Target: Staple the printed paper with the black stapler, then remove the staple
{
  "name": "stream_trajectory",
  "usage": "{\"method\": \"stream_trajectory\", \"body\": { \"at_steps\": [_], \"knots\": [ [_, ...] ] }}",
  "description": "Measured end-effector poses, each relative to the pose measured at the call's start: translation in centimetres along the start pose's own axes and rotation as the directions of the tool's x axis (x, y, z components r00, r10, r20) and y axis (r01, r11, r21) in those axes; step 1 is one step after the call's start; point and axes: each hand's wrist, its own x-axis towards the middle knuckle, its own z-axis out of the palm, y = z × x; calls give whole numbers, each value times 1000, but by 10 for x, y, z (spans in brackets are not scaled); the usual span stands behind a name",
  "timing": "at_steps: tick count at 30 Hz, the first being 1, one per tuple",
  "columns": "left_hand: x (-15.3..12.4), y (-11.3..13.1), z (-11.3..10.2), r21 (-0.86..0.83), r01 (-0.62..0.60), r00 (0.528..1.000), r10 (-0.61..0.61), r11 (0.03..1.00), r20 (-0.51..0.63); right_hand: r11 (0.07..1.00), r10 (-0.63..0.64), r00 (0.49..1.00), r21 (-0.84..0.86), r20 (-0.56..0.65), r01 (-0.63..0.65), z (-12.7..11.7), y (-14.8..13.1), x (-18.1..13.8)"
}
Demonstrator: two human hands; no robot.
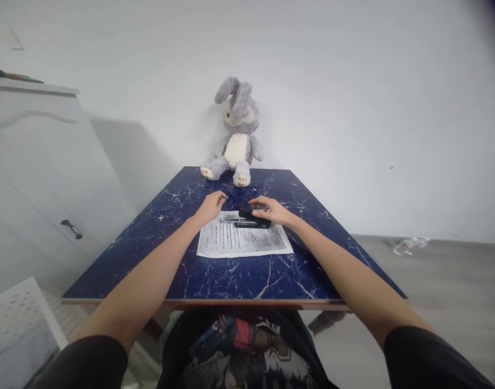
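A printed sheet of paper (243, 240) lies on the dark blue marbled table (231, 275). A black stapler (252, 218) sits across the paper's far edge. My right hand (272, 210) rests on top of the stapler with its fingers curved over it. My left hand (211, 206) lies at the paper's far left corner, fingers loosely curled, touching the table beside the sheet.
A grey and white plush rabbit (236, 135) sits at the table's far edge against the white wall. A white cabinet (40, 178) stands to the left, a white perforated crate (16, 319) lower left. A clear plastic item (409, 245) lies on the grey floor to the right.
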Motion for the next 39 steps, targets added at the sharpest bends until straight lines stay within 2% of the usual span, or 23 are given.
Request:
{"method": "stream_trajectory", "body": {
  "at_steps": [2,4,8,10,12,16,27,33,39],
  "knots": [
    [-2,9,2,-82,-37,999,38,996,13,999,-17,992,-30,127,21,10,-16,3],
    [-4,15,0,-128,-60,997,65,990,33,994,6,987,-105,158,11,15,-23,5],
    [-8,22,-4,-125,-150,979,165,981,120,981,43,999,-189,20,-39,6,-21,2],
    [-9,25,-5,-99,-232,951,247,968,186,979,37,999,-200,8,-34,-1,-17,0],
    [-10,29,-6,-74,-314,914,322,947,245,977,43,998,-211,48,-32,-3,-14,-3],
    [-12,39,-7,-73,-424,843,423,903,333,976,60,994,-213,96,-39,4,-13,-4],
    [-8,38,2,-30,-476,812,453,879,369,979,63,993,-200,98,-42,8,-16,-4],
    [-8,37,3,-70,-456,822,450,887,350,980,67,992,-195,103,-46,8,-17,-4],
    [-9,40,0,-16,-453,826,427,891,368,979,61,993,-202,102,-39,8,-15,-4]
  ]
}}
